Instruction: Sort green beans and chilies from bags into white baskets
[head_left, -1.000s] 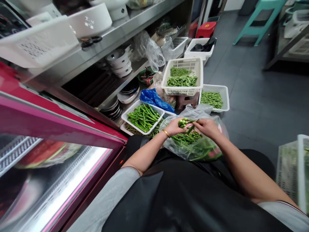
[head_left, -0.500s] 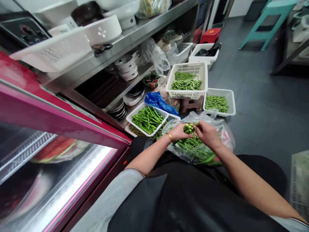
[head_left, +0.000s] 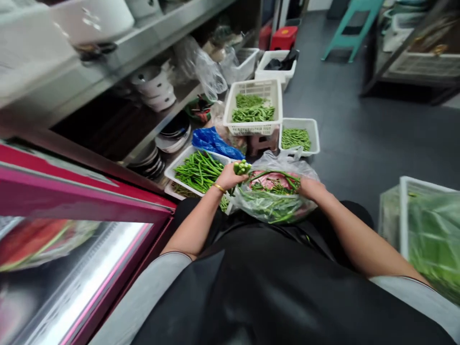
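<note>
Where the left hand (head_left: 229, 177) closes around a bundle of green stalks (head_left: 241, 167), the pale cut ends stick up above the thumb. The bundle is at the left edge of a clear plastic bag (head_left: 284, 162), between it and a white basket (head_left: 184, 185) heaped with long green stalks. A gold bangle (head_left: 219, 188) circles the left wrist. At the bag's opposite edge is the right hand (head_left: 312, 188), its fingers mostly out of sight; a curved stalk (head_left: 278, 172) reaches toward them, but I cannot tell whether they grip it. More green stems and something pink lie inside the bag, which rests on the lap, in front of a black apron (head_left: 287, 282).

Beyond the heaped basket lies a crumpled blue plastic bag (head_left: 215, 141). Past the clear bag, a deeper white basket (head_left: 253, 130) of cut green pieces sits on a low brownish stool (head_left: 264, 143), and a smaller white basket (head_left: 316, 139), also holding green pieces, stands just to its right. Farther out, a red-framed display cabinet (head_left: 89, 194) fills the left side, below a steel shelf (head_left: 172, 28), and a teal stool (head_left: 350, 31) stands on the dark floor (head_left: 352, 139).
</note>
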A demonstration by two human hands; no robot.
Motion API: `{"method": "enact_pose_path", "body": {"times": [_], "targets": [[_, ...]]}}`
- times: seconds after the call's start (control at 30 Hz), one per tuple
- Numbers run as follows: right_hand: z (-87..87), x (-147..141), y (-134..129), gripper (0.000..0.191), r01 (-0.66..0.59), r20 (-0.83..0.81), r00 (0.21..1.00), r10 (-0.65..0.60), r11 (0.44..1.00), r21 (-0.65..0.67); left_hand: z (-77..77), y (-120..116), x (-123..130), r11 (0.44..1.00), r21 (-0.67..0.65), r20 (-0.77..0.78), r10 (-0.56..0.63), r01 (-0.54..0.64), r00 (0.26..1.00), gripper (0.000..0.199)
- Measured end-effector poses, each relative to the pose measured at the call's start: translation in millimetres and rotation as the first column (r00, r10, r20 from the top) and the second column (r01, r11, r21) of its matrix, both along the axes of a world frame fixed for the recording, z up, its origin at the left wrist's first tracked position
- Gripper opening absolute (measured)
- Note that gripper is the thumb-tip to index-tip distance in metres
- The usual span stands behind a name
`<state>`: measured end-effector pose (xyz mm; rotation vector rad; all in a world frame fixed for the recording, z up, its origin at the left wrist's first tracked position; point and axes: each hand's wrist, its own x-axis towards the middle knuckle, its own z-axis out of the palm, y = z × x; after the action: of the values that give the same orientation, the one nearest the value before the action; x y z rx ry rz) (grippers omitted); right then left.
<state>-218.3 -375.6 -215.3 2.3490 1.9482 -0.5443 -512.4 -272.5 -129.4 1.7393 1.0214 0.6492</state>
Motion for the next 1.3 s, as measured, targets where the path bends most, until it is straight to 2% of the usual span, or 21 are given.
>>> {"method": "enact_pose_path", "body": {"times": [0.07,0.1,0.2,0.27,0.33,0.47,0.53,0.63,0.7,0.77,0.83,0.9,0.97,1.0,1.07,1.2,1.3], "targets": [[14.3,4,-3,0.034,-0.001,0.097,0.995,0.019,0.983,-0.185,0.3,3,2,0.999,-0.031,0.046,0.034,-0.033,0.998,0.026],[20.3,0,0,0.035,-0.036,0.109,0.992,0.061,0.975,-0.218,1.9,3,4,0.998,-0.047,0.059,0.035,-0.032,0.998,0.025],[27.9,-29,19,0.038,-0.174,0.068,0.982,0.176,0.984,-0.039,10.6,-2,11,0.996,-0.083,0.081,-0.014,0.021,0.997,0.027],[24.5,-52,39,0.04,-0.202,0.066,0.978,0.2,0.979,0.032,17.3,-5,13,0.998,-0.063,0.069,-0.021,0.025,0.997,0.028],[17.3,-66,60,0.039,-0.18,0.079,0.98,0.18,0.984,-0.007,23.4,-9,11,1.0,-0.017,0.034,0.001,0.0,0.999,0.028],[3.1,-67,83,0.042,-0.151,0.088,0.983,0.158,0.985,-0.081,29.0,-17,2,1.0,-0.011,-0.032,-0.02,0.02,0.999,0.03],[-1.3,-66,80,0.044,-0.16,0.082,0.982,0.17,0.98,-0.118,26.2,-19,-2,0.999,-0.047,-0.056,-0.029,0.027,0.998,0.03],[-2.5,-75,61,0.04,-0.225,0.05,0.971,0.234,0.964,-0.144,16.6,-18,-3,0.992,-0.12,-0.049,-0.033,0.027,0.998,0.03],[2.7,-79,45,0.037,-0.294,0.008,0.955,0.298,0.947,-0.131,9.9,-16,-1,0.991,-0.127,-0.034,-0.052,0.047,0.998,0.031],[13.7,-74,34,0.039,-0.357,-0.086,0.932,0.351,0.932,-0.064,5.1,-13,3,0.992,-0.098,-0.038,-0.088,0.084,0.995,0.031],[28.7,-56,31,0.042,-0.32,-0.204,0.922,0.33,0.944,0.08,2.6,-10,7,0.99,-0.073,-0.057,-0.126,0.122,0.99,0.032],[42.7,-33,35,0.041,-0.166,-0.215,0.954,0.207,0.967,0.193,1.9,-8,10,0.989,-0.052,-0.07,-0.139,0.135,0.988,0.032],[49.8,-19,40,0.037,-0.094,-0.049,0.994,0.102,0.986,0.135,2.0,-8,12,0.991,-0.035,-0.074,-0.13,0.127,0.989,0.031],[49.6,-18,42,0.036,-0.109,0.052,0.993,0.106,0.992,0.06,2.2,-8,12,0.992,-0.032,-0.075,-0.123,0.121,0.99,0.031],[42.3,-28,42,0.033,-0.201,0.153,0.965,0.211,0.976,-0.082,2.6,-10,12,0.993,-0.032,-0.072,-0.115,0.112,0.991,0.029],[25.5,-66,39,0.03,-0.365,0.093,0.922,0.376,0.923,-0.121,3.2,-13,8,0.992,-0.054,-0.042,-0.114,0.112,0.993,0.032],[38.9,-72,44,0.029,-0.402,0.072,0.91,0.409,0.911,-0.088,4.2,-14,4,0.989,-0.12,0.025,-0.086,0.089,0.996,0.039]]}}
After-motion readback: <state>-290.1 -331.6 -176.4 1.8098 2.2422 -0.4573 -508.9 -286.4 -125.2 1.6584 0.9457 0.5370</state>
